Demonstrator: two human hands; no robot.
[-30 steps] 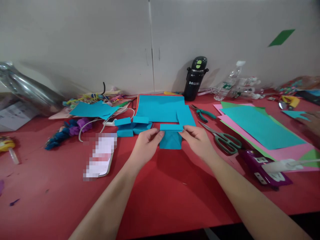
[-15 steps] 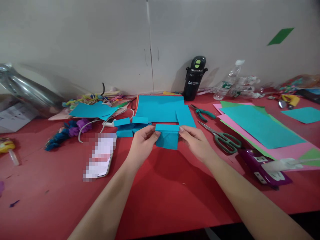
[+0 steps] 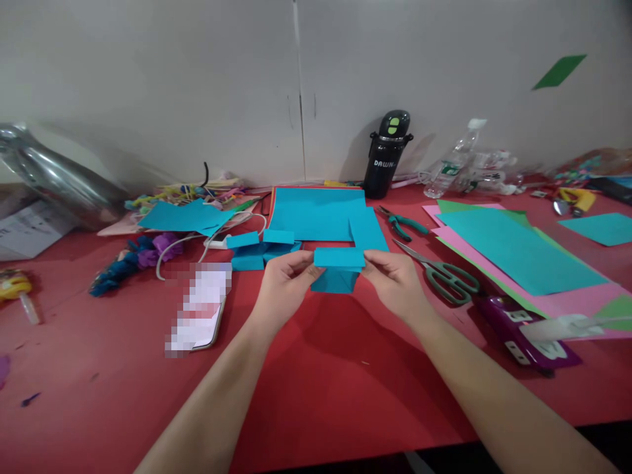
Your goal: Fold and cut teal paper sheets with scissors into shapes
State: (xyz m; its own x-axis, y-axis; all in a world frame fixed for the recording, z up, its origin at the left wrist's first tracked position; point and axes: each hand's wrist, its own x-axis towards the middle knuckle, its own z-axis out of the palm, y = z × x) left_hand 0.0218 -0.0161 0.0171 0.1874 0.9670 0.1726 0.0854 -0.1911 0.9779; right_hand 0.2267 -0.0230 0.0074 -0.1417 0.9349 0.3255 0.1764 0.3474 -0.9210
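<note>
Folded blue paper (image 3: 338,258) over red table (image 3: 316,395), grey panels (image 3: 197,79) behind.

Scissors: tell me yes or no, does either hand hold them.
No, the left hand and right hand grip the folded blue paper; the scissors lie apart.

2 hands (image 3: 284,283) are counted, w/ 1 held folded blue pc. (image 3: 338,257) and appar. 2 loose folded pcs. (image 3: 243,239); also seen are 1 phone (image 3: 203,308), 1 pr. scissors (image 3: 432,267), 1 pr. pliers (image 3: 394,218), 1 blk. bottle (image 3: 386,161), 1 metal flask (image 3: 64,178).
</note>
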